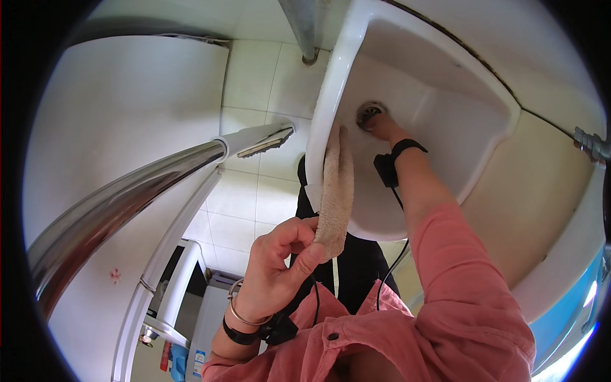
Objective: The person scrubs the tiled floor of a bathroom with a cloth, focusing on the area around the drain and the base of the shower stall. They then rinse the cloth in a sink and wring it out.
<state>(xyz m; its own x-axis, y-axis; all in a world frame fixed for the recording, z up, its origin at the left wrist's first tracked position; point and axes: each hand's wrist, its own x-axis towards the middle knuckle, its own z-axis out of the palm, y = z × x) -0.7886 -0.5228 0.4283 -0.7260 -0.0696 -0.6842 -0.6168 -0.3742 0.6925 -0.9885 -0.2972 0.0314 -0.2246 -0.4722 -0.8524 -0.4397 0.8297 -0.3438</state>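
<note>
A deep white ceramic sink [429,110] lies before me, with a metal drain strainer [370,111] in its floor. My right hand [383,126] reaches down onto the strainer; its fingertips are hidden there, so whether they grip it does not show. Between the thumb and fingers of my left hand [291,258] is one end of a folded beige cloth [336,191]. The cloth runs over the sink's near left side and its far end hangs inside the basin.
A shiny metal pole [129,193] with a flat mop head [267,143] slants across the left. White tiles [238,191] cover the floor below. A grey pipe [303,28] stands behind the sink. Black cables [400,255] hang from the wrist devices. A metal tap [592,145] is far right.
</note>
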